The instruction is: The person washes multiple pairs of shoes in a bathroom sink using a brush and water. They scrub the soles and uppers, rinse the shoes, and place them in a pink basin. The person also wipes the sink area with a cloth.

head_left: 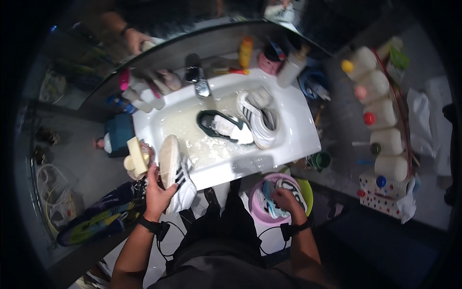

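My left hand (159, 195) grips a white sneaker (185, 190) with dark stripes by its side, at the left front corner of the white sink (301, 142). The sneaker's beige sole faces left. In the sink's cloudy water lie a dark green and white shoe (231, 127) and a white striped sneaker (264, 132), side by side. My right hand (287, 200) is over a pink basin (252, 204) holding striped shoes and something light blue. Its fingers are curled closed, and what they hold, if anything, I cannot make out.
A faucet (199, 82) stands at the sink's back edge, with a yellow bottle (246, 52) and a pump bottle (292, 67) to its right. Bar-shaped soap (138, 156) lies at the left. Several capped jugs (378, 113) line the right side. A green mug (319, 160) stands near the sink.
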Motion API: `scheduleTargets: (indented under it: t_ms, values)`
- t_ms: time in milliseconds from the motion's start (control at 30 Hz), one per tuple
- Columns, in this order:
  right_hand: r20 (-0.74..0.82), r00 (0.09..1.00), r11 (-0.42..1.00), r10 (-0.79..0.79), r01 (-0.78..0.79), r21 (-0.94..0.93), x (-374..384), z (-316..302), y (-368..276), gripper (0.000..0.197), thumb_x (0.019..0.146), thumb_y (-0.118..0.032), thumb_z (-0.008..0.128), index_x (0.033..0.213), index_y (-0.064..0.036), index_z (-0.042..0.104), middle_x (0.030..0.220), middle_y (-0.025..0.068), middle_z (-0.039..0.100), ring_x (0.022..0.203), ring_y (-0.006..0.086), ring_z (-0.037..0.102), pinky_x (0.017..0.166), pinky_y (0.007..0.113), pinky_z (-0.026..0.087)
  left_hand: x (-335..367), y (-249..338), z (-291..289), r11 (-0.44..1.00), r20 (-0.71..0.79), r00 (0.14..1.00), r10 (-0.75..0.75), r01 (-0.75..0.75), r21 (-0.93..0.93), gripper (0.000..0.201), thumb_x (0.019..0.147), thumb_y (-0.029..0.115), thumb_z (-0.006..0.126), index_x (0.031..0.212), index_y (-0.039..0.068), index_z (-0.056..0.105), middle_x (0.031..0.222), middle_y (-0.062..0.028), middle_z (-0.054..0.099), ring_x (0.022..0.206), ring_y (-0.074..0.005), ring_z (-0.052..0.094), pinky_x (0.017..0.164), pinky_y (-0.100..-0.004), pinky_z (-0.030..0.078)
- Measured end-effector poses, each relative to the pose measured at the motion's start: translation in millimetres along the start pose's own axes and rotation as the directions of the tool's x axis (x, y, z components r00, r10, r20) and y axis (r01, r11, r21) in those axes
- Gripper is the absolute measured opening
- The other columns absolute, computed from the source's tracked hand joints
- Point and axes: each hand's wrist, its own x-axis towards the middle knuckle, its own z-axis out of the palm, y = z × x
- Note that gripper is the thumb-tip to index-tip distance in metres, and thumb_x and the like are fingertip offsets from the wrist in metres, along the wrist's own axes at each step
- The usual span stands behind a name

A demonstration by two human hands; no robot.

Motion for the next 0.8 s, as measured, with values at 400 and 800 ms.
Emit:
scheduleTargets:
  t_ms: [400,800]
  values:
    - [-0.085,0.944,0.530,-0.319,0.103,-0.842,186.4,100.4,-305.5,0.113,0.084,-0.047,0.087,0.171,-0.0067,0.028,0.175,0.0130,0.035,0.165,0.0474,0.019,0.128,0.074,0.020,-7.0,11.9,-4.7,0.987,-0.062,0.991,-0.121,0.127,0.095,0.102,0.081,0.011,0.090,0.164,-0.003,0.032,0.153,-0.0301,0.059,0.145,-0.0352,0.059,0.120,-0.0370,0.045]
    - [0.169,0.979,0.977,-0.115,0.142,-0.160,255.1,49.0,-319.5,0.068,0.082,-0.027,0.096,0.136,0.0007,0.065,0.116,0.0107,0.077,0.102,0.0215,0.075,0.093,0.037,0.059,-22.9,-11.8,-5.9,0.987,-0.177,0.972,-0.157,0.161,0.007,0.104,0.076,0.017,0.093,0.163,0.004,0.037,0.149,-0.0267,0.061,0.140,-0.0400,0.060,0.118,-0.0451,0.049]
